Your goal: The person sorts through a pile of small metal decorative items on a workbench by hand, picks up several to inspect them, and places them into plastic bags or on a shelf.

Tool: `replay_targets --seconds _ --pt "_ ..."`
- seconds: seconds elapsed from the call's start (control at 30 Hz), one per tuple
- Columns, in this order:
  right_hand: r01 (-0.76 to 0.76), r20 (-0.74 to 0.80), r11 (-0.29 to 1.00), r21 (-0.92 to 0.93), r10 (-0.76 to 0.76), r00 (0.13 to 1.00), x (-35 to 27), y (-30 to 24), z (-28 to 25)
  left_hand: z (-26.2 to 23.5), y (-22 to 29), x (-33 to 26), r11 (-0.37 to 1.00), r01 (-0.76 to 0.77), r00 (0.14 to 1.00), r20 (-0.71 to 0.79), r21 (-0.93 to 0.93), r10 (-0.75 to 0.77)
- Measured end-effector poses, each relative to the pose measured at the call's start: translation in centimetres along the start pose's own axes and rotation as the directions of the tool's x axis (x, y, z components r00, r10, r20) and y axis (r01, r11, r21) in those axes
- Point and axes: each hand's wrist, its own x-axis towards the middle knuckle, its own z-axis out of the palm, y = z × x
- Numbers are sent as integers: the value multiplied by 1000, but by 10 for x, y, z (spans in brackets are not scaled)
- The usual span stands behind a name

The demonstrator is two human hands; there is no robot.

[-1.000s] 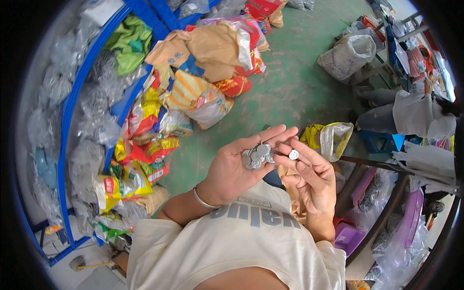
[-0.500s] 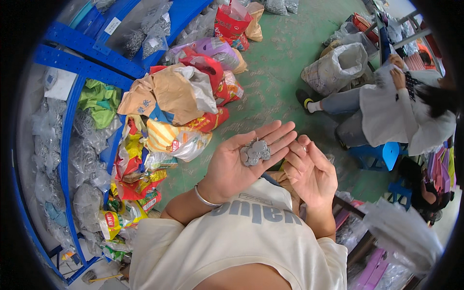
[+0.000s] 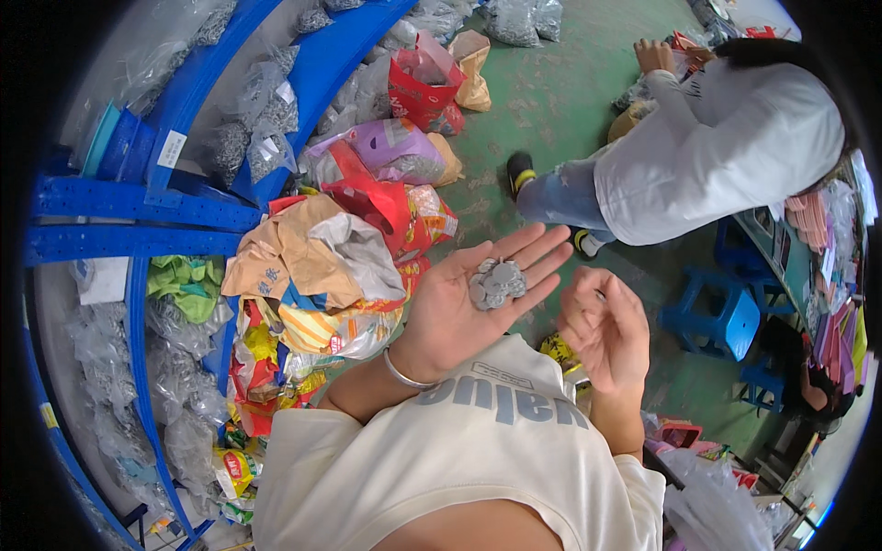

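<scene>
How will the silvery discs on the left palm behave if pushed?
The silvery discs lie loose and overlapping, so a push would probably spread them rather than shift them as one. Their flat, smooth-looking faces suggest they may slide easily. Given their round outlines, one falling on edge from the left hand might roll.

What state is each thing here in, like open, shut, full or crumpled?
Left hand: open, palm up
Silver discs: loosely piled on that palm
Right hand: curled; whether it holds anything is unclear
Silver bangle: worn around the left wrist
Green bundle: crumpled
Brown sack: crumpled
Clear bag: holding small grey pieces
Blue stool: upright
</scene>
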Motion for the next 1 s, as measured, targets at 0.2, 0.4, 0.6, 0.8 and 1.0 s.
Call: replay_targets --seconds 0.2,0.4,0.6,0.8,1.0 --pt "364 206 212 -907 -531 822 71 -19 30 20 49 61 991 49 999 1 125 -49" --pt "304 221 95 -948 -492 842 128 -36 40 26 80 108 984 76 996 31 162 -82" --pt "344 90 706 -619 -371 924 168 -61 9 35 95 149 992 54 998 36 117 -59" --pt "9 113 954 300 -45 993 218 -116 -16 43 104 207 989 -8 999 47 147 1" --pt "342 110 623 -703 -380 918 257 -162 -47 52 96 279 981 -4 1000 0 194 4"
